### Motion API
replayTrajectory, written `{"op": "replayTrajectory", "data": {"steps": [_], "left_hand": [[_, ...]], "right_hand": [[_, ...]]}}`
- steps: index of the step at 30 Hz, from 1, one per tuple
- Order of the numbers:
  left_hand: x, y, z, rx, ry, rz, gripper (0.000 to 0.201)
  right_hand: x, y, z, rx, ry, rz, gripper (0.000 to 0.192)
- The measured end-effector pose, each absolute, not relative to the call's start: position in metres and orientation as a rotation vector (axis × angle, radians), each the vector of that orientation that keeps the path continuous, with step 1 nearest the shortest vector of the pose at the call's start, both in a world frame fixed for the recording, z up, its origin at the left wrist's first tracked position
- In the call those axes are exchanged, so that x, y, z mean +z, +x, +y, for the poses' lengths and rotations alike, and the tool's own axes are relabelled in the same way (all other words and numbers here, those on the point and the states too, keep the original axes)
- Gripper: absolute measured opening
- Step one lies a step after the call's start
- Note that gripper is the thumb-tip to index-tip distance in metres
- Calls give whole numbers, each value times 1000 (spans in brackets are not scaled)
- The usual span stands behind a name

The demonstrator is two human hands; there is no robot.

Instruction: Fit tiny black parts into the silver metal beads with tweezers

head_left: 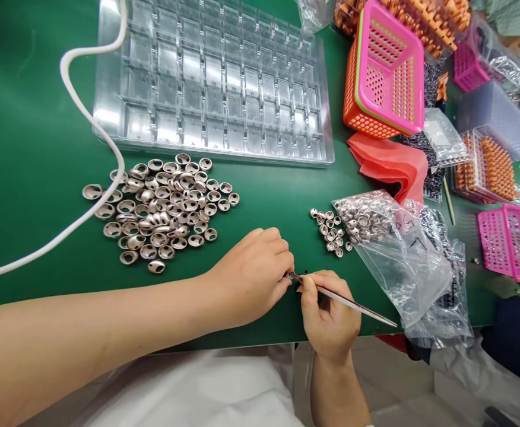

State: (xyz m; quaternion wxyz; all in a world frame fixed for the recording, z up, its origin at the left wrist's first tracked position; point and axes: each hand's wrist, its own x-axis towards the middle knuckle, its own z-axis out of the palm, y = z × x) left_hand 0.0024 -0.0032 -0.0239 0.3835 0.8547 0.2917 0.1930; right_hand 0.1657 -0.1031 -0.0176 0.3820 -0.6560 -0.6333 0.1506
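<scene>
While the right hand (331,314) grips a slim metal tool (360,307) in a pen-style hold, the left hand (260,270) is curled, with thumb and fingertips pinching a small metallic piece (289,275). This piece is located at the lower centre of the frame, above the near edge of the green desk (28,130). Its shape is largely hidden by the fingers. One end of the tool meets the piece at the left fingertips; the opposite, pointed end extends toward the lower right. Whether the tool grips the piece or only touches it cannot be told.

A large pile of metal rings (157,222) lies left of centre, beyond the left forearm. The rings have oval openings and rest at mixed angles, many overlapping. A smaller cluster of metal parts (330,231) lies right of centre, beside the mouth of a clear plastic bag (420,273), which contains similar parts. A clear compartment tray (224,155) occupies the upper centre. A white cable (75,98) crosses the tray's left edge and the left side of the ring pile. At the upper right, a pink basket (414,77) is nested in other baskets, with a folded red sheet (389,157) just below.
</scene>
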Motion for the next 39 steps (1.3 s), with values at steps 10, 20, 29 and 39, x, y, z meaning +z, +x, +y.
{"op": "replayTrajectory", "data": {"steps": [10,20,29,39], "left_hand": [[-15,2,0,412,2178,735,6],[-15,2,-1,357,2177,739,8],[-19,5,-2,374,2190,734,12],[-16,4,-1,382,2178,723,15]], "right_hand": [[-10,160,-98,249,-1645,-1796,19],[-7,163,-95,168,-1631,-1923,17],[-3,166,-92,210,-1591,-1988,18],[-3,169,-88,224,-1562,-2074,21]]}}
